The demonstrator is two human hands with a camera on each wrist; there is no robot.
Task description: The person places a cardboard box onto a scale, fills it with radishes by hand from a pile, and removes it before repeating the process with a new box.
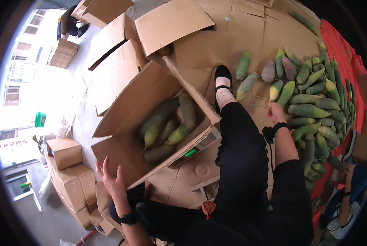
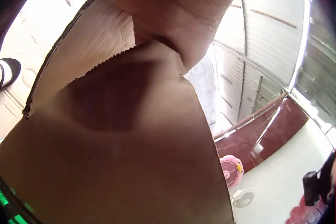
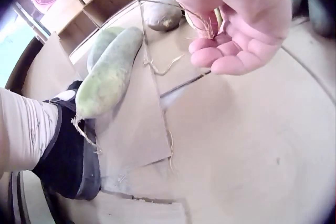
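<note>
An open cardboard box (image 1: pixel 122 123) stands in front of me and holds several long green radishes (image 1: pixel 157 123). My left hand (image 1: pixel 109 176) rests on the box's near flap (image 2: pixel 115 145) with fingers spread; in the left wrist view its palm (image 2: pixel 173 8) lies against the cardboard. My right hand (image 1: pixel 275 112) is out by the big pile of green radishes (image 1: pixel 315 110) on the cardboard floor. Its curled fingers (image 3: pixel 220 56) pinch a thin dry stalk (image 3: pixel 147 2). A single green radish (image 3: pixel 110 71) lies beside my black shoe (image 3: pixel 68 150).
A scale with a green display (image 1: pixel 190 152) sits under the box's near corner. Closed cartons (image 1: pixel 68 176) are stacked at left and flattened cardboard lies behind. A red cloth (image 1: pixel 339 45) borders the pile. Another person (image 1: pixel 347 197) sits at lower right. My leg and foot (image 1: pixel 222 76) stretch between box and pile.
</note>
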